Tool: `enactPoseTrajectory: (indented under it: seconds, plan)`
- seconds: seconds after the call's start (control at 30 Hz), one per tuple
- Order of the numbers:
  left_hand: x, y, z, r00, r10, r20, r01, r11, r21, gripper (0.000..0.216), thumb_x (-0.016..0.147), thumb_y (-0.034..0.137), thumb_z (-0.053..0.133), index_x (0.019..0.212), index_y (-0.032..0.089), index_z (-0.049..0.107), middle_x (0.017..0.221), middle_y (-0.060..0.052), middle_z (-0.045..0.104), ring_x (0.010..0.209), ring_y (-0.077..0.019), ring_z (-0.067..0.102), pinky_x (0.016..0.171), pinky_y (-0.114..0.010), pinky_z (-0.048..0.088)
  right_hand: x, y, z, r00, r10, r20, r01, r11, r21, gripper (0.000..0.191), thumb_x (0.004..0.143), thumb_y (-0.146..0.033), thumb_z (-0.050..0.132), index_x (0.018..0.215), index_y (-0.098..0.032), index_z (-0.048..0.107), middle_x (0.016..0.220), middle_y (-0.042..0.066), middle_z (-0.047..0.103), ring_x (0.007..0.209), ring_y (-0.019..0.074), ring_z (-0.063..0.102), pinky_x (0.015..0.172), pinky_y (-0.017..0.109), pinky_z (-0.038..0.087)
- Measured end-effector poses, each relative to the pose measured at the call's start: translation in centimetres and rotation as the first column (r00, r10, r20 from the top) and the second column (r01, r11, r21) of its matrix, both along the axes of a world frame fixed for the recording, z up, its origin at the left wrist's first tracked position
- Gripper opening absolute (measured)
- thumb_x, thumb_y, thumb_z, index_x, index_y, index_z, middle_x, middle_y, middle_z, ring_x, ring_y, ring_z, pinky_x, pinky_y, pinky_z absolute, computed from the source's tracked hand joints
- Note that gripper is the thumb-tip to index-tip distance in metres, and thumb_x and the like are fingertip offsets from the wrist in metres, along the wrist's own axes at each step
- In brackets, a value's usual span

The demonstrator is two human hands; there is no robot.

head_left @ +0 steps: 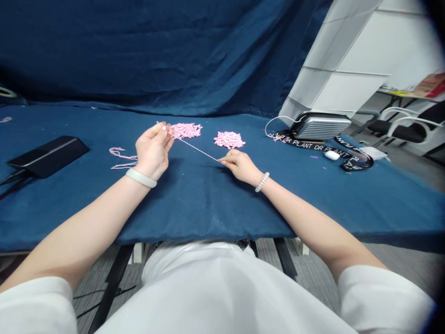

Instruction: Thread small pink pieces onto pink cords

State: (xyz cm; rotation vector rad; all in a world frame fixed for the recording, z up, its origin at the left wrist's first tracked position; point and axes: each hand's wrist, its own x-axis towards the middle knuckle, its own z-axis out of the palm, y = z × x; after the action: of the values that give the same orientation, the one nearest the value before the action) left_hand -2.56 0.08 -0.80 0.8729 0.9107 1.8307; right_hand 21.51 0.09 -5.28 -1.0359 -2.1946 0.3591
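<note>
A left pile (189, 130) and right pile (229, 139), both pink, lie far on the cloth (194, 199); my raised left hand (153, 147) pinches a thread (194, 147); it runs straight to my nearer, pinching right hand (242, 165).

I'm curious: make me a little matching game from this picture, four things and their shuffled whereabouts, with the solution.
1. Pink strand
2. Pale wristband
3. Flat black device
4. Small white case

A. Worn on the left arm
B. Beside the lettered strap
C. Stretched from left hand to right hand
D. At the far left of the blue cloth

Pairs: 1-C, 2-A, 3-D, 4-B
</note>
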Motion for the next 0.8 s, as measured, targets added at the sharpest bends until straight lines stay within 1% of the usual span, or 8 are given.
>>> enactPoseTrajectory:
  seconds: [0.07,0.13,0.23,0.27,0.3,0.43,0.63,0.8]
  plan:
    - [-0.4,0.2,0.3,0.999,-0.027,0.042,0.027,1.0,-0.012,0.009,0.076,0.014,0.065,0.082,0.02,0.062,0.091,-0.002,0.067,0.085,-0.0106,0.063,0.084,-0.025,0.051,-0.1,-0.3,0.3,0.998,0.021,-0.051,-0.027,0.993,-0.112,0.02,0.081,-0.016,0.055,0.09,-0.015,0.073,0.076,0.005,0.061,0.068,0.0132,0.055,0.07,0.029,0.045]
    - [-0.4,0.0,0.6,0.99,-0.109,0.088,0.113,0.993,-0.036,0.012,0.079,0.008,0.059,0.083,0.02,0.06,0.085,0.0,0.066,0.078,-0.0085,0.063,0.084,-0.026,0.051,-0.2,-0.7,0.7,0.987,0.011,-0.158,-0.061,0.948,-0.311,0.018,0.079,-0.019,0.058,0.088,-0.015,0.073,0.071,0.003,0.06,0.057,0.0104,0.052,0.062,0.028,0.044]
    - [0.5,-1.2,0.8,0.932,-0.343,0.118,0.35,0.935,-0.046,0.014,0.08,0.002,0.053,0.079,0.015,0.058,0.076,0.002,0.063,0.065,-0.0043,0.06,0.088,-0.028,0.05,-0.8,-1.8,1.3,0.887,-0.124,-0.445,-0.188,0.783,-0.593,0.023,0.073,-0.029,0.066,0.09,-0.014,0.071,0.064,0.0,0.058,0.049,0.0077,0.047,0.054,0.026,0.043]
    - [0.9,-1.8,0.8,0.899,-0.425,0.108,0.431,0.901,-0.045,0.013,0.079,0.001,0.053,0.077,0.013,0.057,0.075,0.002,0.062,0.062,-0.0038,0.059,0.088,-0.029,0.05,-1.2,-2.2,1.5,0.827,-0.165,-0.537,-0.25,0.747,-0.615,0.027,0.07,-0.031,0.069,0.092,-0.015,0.07,0.064,-0.001,0.057,0.05,0.0072,0.047,0.053,0.026,0.044]
    - [1.4,-2.5,0.9,0.864,-0.495,0.095,0.501,0.864,-0.053,0.012,0.079,0.001,0.053,0.078,0.012,0.058,0.074,0.001,0.062,0.062,-0.0039,0.059,0.089,-0.031,0.05,-1.6,-2.7,1.7,0.769,-0.183,-0.613,-0.302,0.741,-0.6,0.031,0.066,-0.032,0.072,0.093,-0.016,0.069,0.065,-0.002,0.057,0.05,0.0067,0.047,0.053,0.025,0.044]
    - [3.0,-4.8,0.6,0.784,-0.619,0.051,0.62,0.775,-0.123,0.023,0.075,0.002,0.061,0.096,0.011,0.059,0.077,-0.001,0.065,0.066,-0.0073,0.063,0.083,-0.03,0.052,-3.0,-4.7,2.3,0.621,-0.189,-0.761,-0.372,0.783,-0.498,0.032,0.061,-0.032,0.077,0.086,-0.016,0.068,0.068,-0.003,0.059,0.054,0.0052,0.049,0.052,0.02,0.042]
    - [3.9,-5.7,-1.4,0.762,-0.647,-0.033,0.616,0.74,-0.27,0.012,0.071,0.016,0.069,0.08,0.011,0.062,0.076,-0.005,0.068,0.067,-0.0128,0.066,0.075,-0.028,0.052,-3.2,-5.4,2.0,0.499,-0.312,-0.808,-0.418,0.73,-0.541,0.028,0.059,-0.031,0.079,0.075,-0.015,0.064,0.066,-0.003,0.059,0.053,0.0045,0.049,0.052,0.02,0.041]
    - [4.2,-5.8,-2.4,0.754,-0.655,-0.05,0.609,0.726,-0.318,0.018,0.067,0.02,0.074,0.076,0.011,0.062,0.072,-0.005,0.067,0.062,-0.0117,0.065,0.07,-0.027,0.052,-3.4,-5.5,1.8,0.423,-0.385,-0.82,-0.465,0.685,-0.562,0.03,0.059,-0.031,0.079,0.08,-0.016,0.064,0.065,-0.004,0.058,0.05,0.0028,0.046,0.051,0.018,0.04]
